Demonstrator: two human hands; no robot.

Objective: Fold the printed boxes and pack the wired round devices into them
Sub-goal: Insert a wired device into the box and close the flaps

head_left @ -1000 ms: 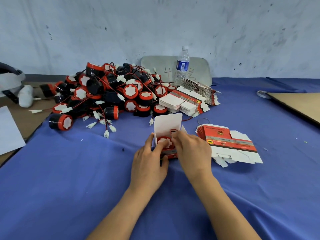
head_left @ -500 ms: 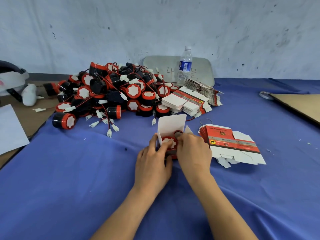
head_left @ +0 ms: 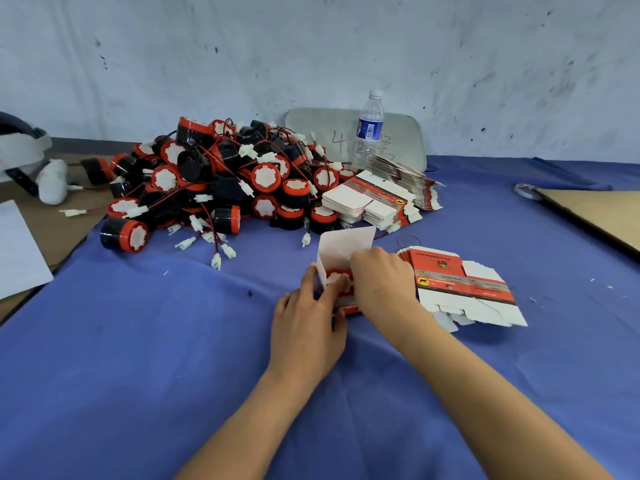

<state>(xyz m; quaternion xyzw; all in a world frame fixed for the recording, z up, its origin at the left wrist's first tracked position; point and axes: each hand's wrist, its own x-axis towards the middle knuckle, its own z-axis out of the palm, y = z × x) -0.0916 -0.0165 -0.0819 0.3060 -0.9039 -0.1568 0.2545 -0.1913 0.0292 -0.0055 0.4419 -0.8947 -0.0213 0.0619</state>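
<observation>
A folded printed box [head_left: 343, 247] stands on the blue cloth with its white lid flap raised. Inside sits a round red-and-white wired device [head_left: 337, 279]. My left hand [head_left: 308, 327] grips the box's left side, thumb against its wall. My right hand [head_left: 381, 282] rests on the box's right side, fingers over the device and the opening. A heap of black-and-red round devices [head_left: 221, 181] with red wires and white plugs lies at the back left. Flat printed boxes [head_left: 460, 285] are stacked just right of my hands.
More flat box stacks [head_left: 377, 199] lie behind, beside a water bottle [head_left: 369, 129] and a grey board [head_left: 401, 136]. A brown cardboard sheet [head_left: 595, 216] lies far right. White paper [head_left: 17, 247] and a white headset [head_left: 20, 150] are at the left edge.
My right hand has slid forward over the device and the box opening. The left hand keeps its hold on the box. The view has shifted slightly.
</observation>
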